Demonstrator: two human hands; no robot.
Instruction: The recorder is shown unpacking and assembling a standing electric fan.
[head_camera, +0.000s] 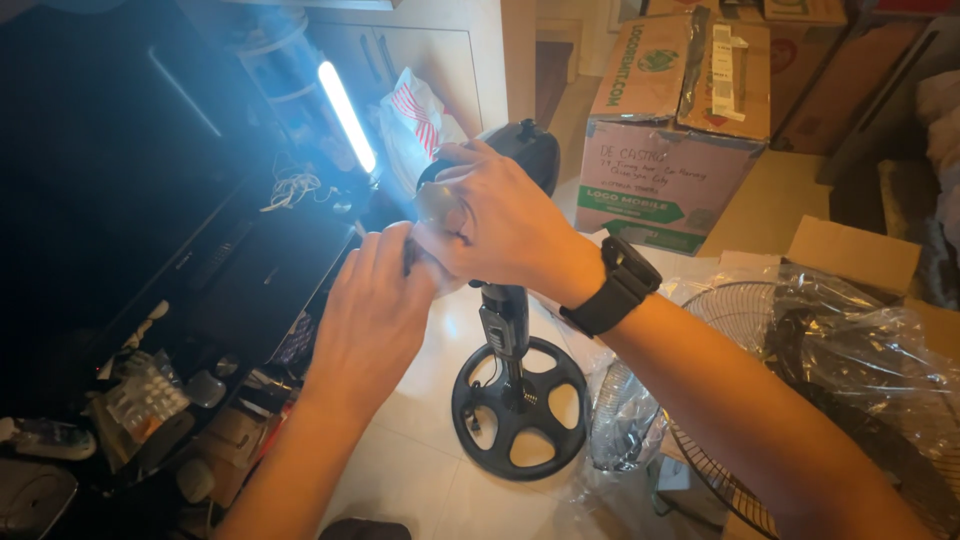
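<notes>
So the fan stand (507, 330) sits upright on the pale tiled floor (420, 440), dead centre, round spoked base (518, 405) at 6 o'clock of the pole. Both hands are up at the motor head (525, 150). Right hand (500, 225), with a black watch (622, 285) on the wrist, has its fingers curled shut over a small pale part (438, 203), can't tell what it is. Left hand (375, 300) presses in from 8 o'clock, fingers closed against the same spot. At 3 o'clock lies a wire fan guard (730, 300) under crinkly clear plastic (850, 340). Cardboard box (680, 130) at 1 o'clock, a bright tube light (347, 115) at 11, cluttered dark surface (230, 270) at 9.
</notes>
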